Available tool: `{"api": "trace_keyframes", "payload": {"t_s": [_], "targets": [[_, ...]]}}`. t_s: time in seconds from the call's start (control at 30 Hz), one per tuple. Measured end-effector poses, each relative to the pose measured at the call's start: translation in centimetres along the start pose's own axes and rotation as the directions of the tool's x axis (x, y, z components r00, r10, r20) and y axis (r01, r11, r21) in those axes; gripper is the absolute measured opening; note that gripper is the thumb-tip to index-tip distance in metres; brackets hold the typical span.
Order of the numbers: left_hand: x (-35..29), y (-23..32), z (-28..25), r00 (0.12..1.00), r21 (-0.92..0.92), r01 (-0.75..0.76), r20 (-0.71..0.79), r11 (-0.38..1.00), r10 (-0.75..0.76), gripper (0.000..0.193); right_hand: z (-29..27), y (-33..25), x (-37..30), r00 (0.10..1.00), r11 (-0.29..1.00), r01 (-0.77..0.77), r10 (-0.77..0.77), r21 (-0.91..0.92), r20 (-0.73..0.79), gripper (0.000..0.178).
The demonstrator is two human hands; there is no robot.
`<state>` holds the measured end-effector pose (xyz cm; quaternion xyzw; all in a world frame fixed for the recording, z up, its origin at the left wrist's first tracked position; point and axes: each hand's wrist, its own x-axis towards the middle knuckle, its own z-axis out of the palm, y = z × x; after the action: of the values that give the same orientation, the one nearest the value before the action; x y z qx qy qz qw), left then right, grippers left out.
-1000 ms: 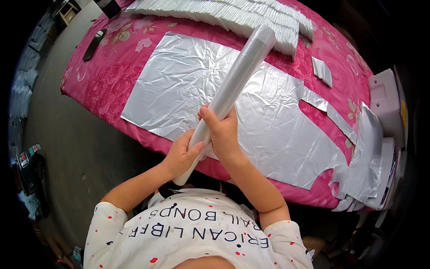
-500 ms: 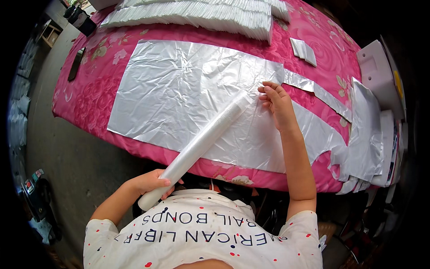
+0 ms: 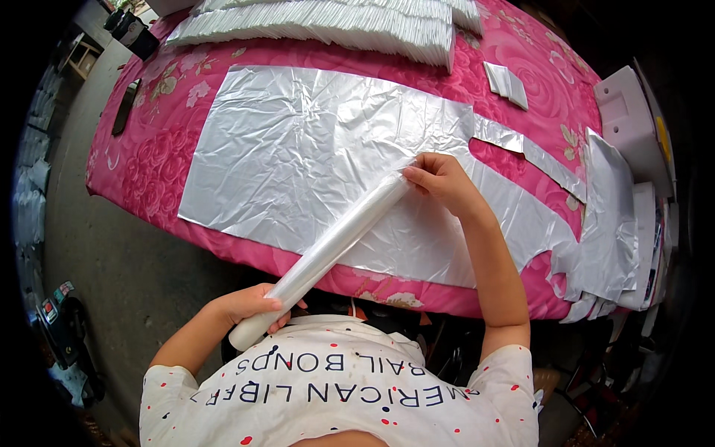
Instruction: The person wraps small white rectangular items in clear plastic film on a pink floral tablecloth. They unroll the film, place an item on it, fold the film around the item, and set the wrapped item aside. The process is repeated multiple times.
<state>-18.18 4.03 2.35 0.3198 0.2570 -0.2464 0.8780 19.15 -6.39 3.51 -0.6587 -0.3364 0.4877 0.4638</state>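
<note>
A long roll of translucent white plastic film (image 3: pixel 335 232) slants across in front of me, its upper end over the table and its lower end near my shirt. Wrapped round the lower end, my left hand (image 3: pixel 257 304) holds the roll. At the upper end, my right hand (image 3: pixel 445 181) pinches the film between thumb and fingers; the fingertips are partly hidden. Beneath lies a wide, crinkled silvery-white plastic sheet (image 3: pixel 261 141), flat on the table. Toward the right it narrows into strap-like strips (image 3: pixel 551 165) around a cut-out that shows the cloth.
A pink floral cloth (image 3: pixel 160 160) covers the table. Long stacks of folded white plastic (image 3: pixel 320 33) line the far side, with a small folded pile (image 3: pixel 505 86) at far right. A phone (image 3: pixel 126 106) and black cup (image 3: pixel 132 33) sit left. White foam boxes (image 3: pixel 633 123) stand right.
My right hand has moved left and down from just beyond the roll's upper end and now pinches it there. My left hand and the roll have hardly moved.
</note>
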Motion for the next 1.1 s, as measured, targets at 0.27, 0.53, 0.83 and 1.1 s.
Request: {"api": "trace_keyframes", "payload": {"t_s": [0.27,0.53,0.83,1.1], "targets": [[-1.7,-0.4,-1.7,0.984,0.012,0.180,0.001,0.984,-0.180,0.069,-9.2,1.7,-0.7,0.891,0.985,0.051,-0.118,-0.162,-0.438,0.016],[-4.8,0.5,-4.4,0.976,0.455,0.205,-0.033,0.867,-0.213,0.045,-20.3,4.8,-5.2,0.754,0.957,-0.073,-0.132,-0.281,-0.644,0.016],[2.3,13.0,3.5,0.968,0.997,-0.057,0.045,0.044,0.245,0.046,-11.2,0.9,0.3,0.921,0.987,0.029,-0.088,-0.158,-0.379,0.016],[8.9,11.7,5.0,0.518,0.752,-0.421,0.659,-0.508,0.546,0.041,-7.9,-1.5,3.6,0.966,0.960,0.011,-0.082,-0.279,-0.245,0.017]]}}
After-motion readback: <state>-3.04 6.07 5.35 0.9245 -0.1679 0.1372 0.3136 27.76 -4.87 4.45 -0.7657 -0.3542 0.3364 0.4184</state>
